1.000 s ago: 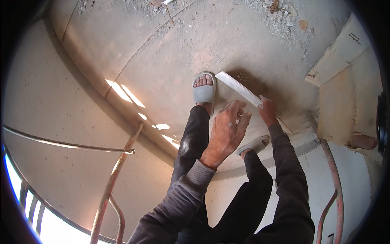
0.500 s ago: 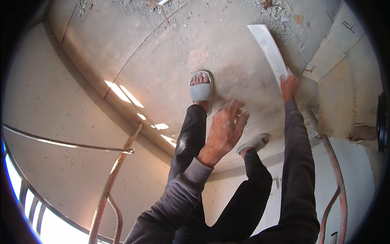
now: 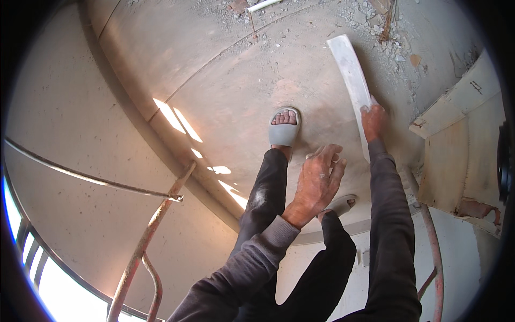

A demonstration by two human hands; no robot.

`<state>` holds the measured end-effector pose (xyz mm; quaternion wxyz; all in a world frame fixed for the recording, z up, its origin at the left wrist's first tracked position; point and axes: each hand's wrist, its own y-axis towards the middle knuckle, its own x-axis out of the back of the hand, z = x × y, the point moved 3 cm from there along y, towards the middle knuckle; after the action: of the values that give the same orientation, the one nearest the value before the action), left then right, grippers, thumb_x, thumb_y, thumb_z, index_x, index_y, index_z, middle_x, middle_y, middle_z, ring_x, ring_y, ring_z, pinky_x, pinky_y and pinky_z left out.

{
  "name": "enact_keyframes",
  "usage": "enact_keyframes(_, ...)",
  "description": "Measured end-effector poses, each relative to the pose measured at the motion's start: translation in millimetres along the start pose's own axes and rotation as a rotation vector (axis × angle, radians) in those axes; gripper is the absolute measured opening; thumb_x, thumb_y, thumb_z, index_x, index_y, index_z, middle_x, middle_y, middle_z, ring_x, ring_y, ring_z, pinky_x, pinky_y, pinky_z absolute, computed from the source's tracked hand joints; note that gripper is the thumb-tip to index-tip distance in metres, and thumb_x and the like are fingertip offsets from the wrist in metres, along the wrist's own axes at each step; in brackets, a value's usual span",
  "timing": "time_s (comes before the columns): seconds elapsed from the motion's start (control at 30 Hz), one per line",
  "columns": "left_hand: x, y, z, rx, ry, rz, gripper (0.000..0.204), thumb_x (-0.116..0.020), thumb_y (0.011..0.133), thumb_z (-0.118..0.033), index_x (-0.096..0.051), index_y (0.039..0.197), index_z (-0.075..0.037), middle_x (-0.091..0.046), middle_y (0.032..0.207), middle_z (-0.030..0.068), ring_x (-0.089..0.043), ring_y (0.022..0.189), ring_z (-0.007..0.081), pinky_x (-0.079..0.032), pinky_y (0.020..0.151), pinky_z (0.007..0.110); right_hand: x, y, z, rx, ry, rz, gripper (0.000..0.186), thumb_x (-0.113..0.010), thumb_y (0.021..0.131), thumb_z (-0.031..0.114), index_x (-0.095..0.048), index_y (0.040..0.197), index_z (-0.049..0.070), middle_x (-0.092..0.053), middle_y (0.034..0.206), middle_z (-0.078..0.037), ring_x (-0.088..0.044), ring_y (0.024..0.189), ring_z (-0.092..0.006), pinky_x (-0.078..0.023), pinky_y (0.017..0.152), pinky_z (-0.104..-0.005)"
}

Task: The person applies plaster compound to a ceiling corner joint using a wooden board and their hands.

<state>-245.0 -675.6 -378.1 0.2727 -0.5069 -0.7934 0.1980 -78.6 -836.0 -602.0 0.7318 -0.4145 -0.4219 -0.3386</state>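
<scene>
My right hand [image 3: 374,122] is closed around a long, flat, pale grey strip [image 3: 351,70], whose kind I cannot make out for sure. It grips the strip's right edge below the middle. The strip's far end points up and to the left, over the dusty floor, and its near end shows below the hand. My left hand [image 3: 316,182] hovers in front of my legs, apart from the strip. Its fingers are loosely bent and apart, with pale dust on them, and nothing shows in them.
Rusty metal rails [image 3: 145,241] rise at the left and right [image 3: 432,241]. Rubble [image 3: 386,40] and a white pipe piece [image 3: 264,5] lie on the far floor. A pale boxy panel [image 3: 456,145] stands at the right. My sandalled feet [image 3: 284,126] are on the floor.
My right hand now holds the strip farther along, so its near end shows below the hand. My left hand has moved slightly right and down in the view, which has shifted too.
</scene>
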Motion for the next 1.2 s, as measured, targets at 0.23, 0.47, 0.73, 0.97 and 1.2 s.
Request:
enact_keyframes(0.23,34.9,15.4,-18.2,-0.050,-0.014,-0.317,0.026,-0.058,0.090,-0.006,-0.060,0.115,0.001,-0.061,0.106,0.0195,-0.064,0.097,0.0323,-0.048,0.089,0.041,-47.7,29.5,173.0,0.264,0.010,0.303,0.033,-0.060,0.084,0.009,-0.063,0.117,0.005,-0.068,0.105,-0.020,-0.066,0.097,-0.0391,-0.053,0.087,-0.0477)
enact_keyframes(0.47,52.2,29.6,-21.9,-0.092,0.014,-0.426,0.030,-0.058,0.087,-0.001,-0.059,0.117,0.001,-0.058,0.117,0.0211,-0.057,0.111,0.0378,-0.045,0.096,0.044,-63.2,71.3,150.3,0.057,0.003,0.174,0.045,-0.064,0.081,0.012,-0.059,0.126,0.006,-0.067,0.105,-0.025,-0.064,0.101,-0.0405,-0.053,0.089,-0.0470)
enact_keyframes(0.73,61.7,42.2,-9.6,-0.017,-0.015,-0.349,0.027,-0.059,0.086,-0.001,-0.058,0.113,-0.001,-0.058,0.116,0.0194,-0.058,0.107,0.0393,-0.046,0.093,0.044,56.8,146.4,9.1,-0.207,-0.351,-0.178,0.033,-0.071,0.073,0.027,-0.069,0.088,-0.002,-0.069,0.090,-0.026,-0.069,0.084,-0.0415,-0.055,0.079,-0.0481)
enact_keyframes(0.97,56.1,40.7,-1.2,-0.003,0.086,-0.369,0.026,-0.059,0.087,-0.002,-0.058,0.113,-0.003,-0.059,0.114,0.0172,-0.060,0.101,0.0391,-0.049,0.085,0.045,81.7,101.4,52.5,-0.007,-0.245,0.034,0.048,-0.074,0.074,0.021,-0.065,0.115,-0.001,-0.068,0.092,-0.027,-0.067,0.089,-0.0408,-0.053,0.082,-0.0473)
enact_keyframes(1.2,69.9,54.3,-34.6,-0.035,0.050,-0.342,0.023,-0.059,0.088,-0.006,-0.059,0.111,-0.003,-0.061,0.105,0.0186,-0.062,0.095,0.0395,-0.050,0.081,0.045,60.0,79.8,70.5,0.152,-0.115,0.115,0.050,-0.071,0.074,0.015,-0.063,0.121,0.001,-0.069,0.100,-0.024,-0.066,0.091,-0.0413,-0.052,0.083,-0.0468)
